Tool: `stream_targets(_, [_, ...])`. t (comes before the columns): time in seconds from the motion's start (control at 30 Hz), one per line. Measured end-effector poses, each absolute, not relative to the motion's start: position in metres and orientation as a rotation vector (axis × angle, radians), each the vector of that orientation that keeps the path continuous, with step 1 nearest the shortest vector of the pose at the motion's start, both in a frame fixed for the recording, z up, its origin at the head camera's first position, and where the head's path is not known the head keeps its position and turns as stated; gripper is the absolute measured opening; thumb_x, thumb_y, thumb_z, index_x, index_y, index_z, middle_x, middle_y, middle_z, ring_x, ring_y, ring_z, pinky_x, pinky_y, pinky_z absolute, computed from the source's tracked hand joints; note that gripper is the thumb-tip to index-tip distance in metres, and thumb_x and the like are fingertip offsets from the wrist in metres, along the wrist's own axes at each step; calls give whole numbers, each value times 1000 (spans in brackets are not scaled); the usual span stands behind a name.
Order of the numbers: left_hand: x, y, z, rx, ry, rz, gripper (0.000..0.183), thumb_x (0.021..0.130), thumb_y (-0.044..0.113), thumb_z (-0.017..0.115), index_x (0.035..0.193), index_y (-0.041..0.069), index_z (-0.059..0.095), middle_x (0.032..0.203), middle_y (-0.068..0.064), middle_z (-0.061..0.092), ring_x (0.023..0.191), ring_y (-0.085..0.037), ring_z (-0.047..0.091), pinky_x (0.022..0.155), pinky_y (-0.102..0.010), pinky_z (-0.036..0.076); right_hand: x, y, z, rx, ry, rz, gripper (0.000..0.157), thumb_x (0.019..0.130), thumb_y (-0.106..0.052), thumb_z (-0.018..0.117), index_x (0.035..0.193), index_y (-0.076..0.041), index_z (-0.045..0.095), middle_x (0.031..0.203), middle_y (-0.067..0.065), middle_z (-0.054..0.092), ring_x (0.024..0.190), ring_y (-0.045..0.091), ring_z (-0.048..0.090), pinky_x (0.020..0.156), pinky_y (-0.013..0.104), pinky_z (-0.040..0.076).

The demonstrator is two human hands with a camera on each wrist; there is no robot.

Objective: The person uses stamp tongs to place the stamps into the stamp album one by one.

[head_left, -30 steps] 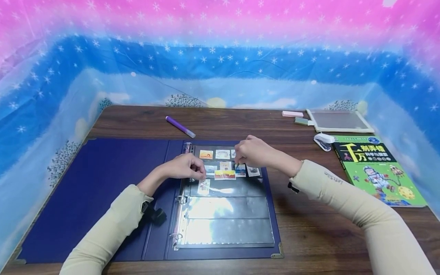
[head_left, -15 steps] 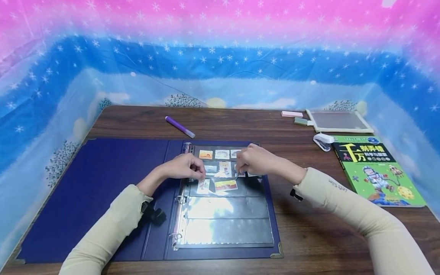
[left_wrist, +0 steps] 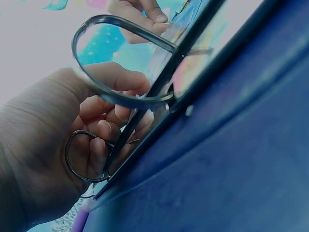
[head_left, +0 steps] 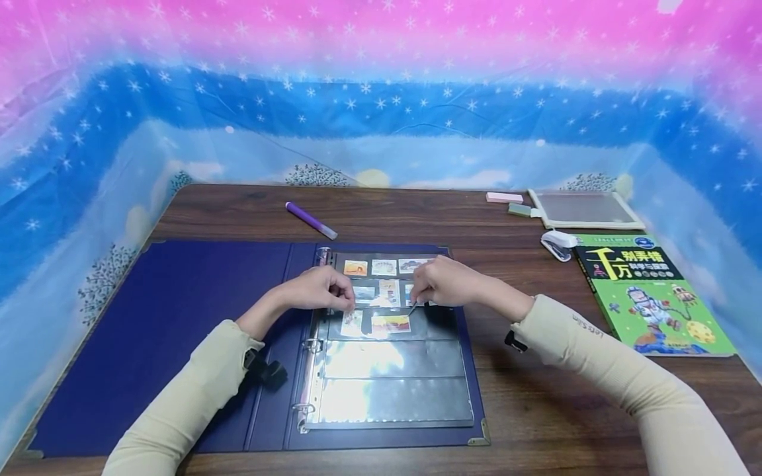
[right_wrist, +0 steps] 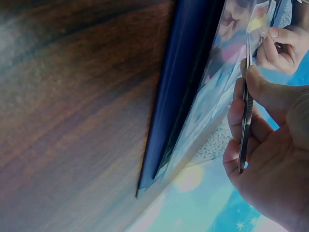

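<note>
Head view: right hand (head_left: 443,283), fingers pinched on thin metal tweezers (right_wrist: 246,116), tips at small orange-yellow paper stamp (head_left: 391,323) in third pocket row of clear album page (head_left: 393,396). Left hand (head_left: 318,289), fingers pinching pocket edge. Stamp likely light, flimsy, tear-prone; grip by margin.

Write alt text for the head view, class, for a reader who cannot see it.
A right hand holds tweezers over an orange stamp in an open blue stamp album, while the left hand pinches the clear page's edge. A purple pen lies behind.
</note>
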State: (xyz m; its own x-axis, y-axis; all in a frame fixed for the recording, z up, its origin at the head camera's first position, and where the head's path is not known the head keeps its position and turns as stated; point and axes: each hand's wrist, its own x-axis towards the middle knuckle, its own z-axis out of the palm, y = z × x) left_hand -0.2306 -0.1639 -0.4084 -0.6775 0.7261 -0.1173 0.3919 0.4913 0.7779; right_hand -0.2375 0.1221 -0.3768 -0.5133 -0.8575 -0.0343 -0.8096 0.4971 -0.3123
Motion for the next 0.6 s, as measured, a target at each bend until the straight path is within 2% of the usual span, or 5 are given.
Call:
stream_targets(0.2, [-231, -162, -407, 922, 2287, 1069, 7, 84, 16, 66, 79, 15, 71, 68, 5, 61, 55, -3, 42, 55, -18, 35, -239, 129, -375, -1343, 2488, -493, 11, 86, -11, 65, 87, -13, 75, 79, -3, 66, 64, 1, 46, 60, 17, 39])
stream_targets(0.47, [-234, -162, -412, 991, 2243, 1133, 6, 83, 15, 67, 79, 12, 71, 65, 9, 58, 54, -2, 41, 53, -19, 35, -257, 160, -378, -1052, 2628, -717, 17, 88, -13, 62, 102, -10, 72, 96, 4, 67, 74, 11, 57, 64, 24, 44])
stream_targets(0.6, [-234, -161, -411, 950, 2243, 1129, 6, 82, 16, 69, 79, 11, 71, 67, 5, 60, 55, -3, 41, 54, -19, 36, -277, 184, -383, -752, 2825, -816, 20, 89, -17, 62, 105, -9, 71, 99, 10, 68, 77, 15, 55, 65, 27, 42])
